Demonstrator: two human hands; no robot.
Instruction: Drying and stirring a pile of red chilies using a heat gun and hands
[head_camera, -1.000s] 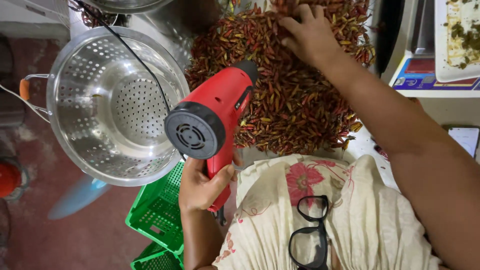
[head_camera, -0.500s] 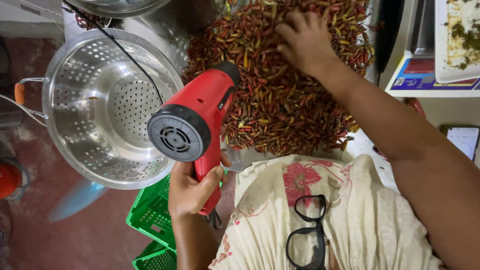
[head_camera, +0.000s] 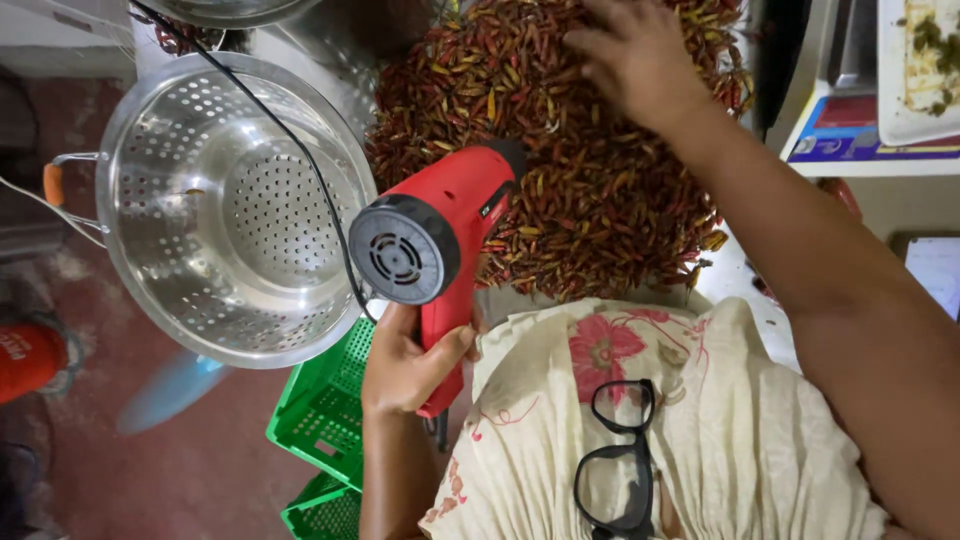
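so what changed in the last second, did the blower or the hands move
The left hand kept its grip on the red blower and swung it slightly left, towards the colander, nozzle still over the chillies. The right hand slid a little up the pile, still on the chillies. Nothing was picked up or let go. The colander, green crate and glasses stayed put.

The left hand (head_camera: 405, 365) swung the red heat gun (head_camera: 440, 250) leftward while the right hand (head_camera: 635, 55) moved up the chilli pile (head_camera: 570, 190).
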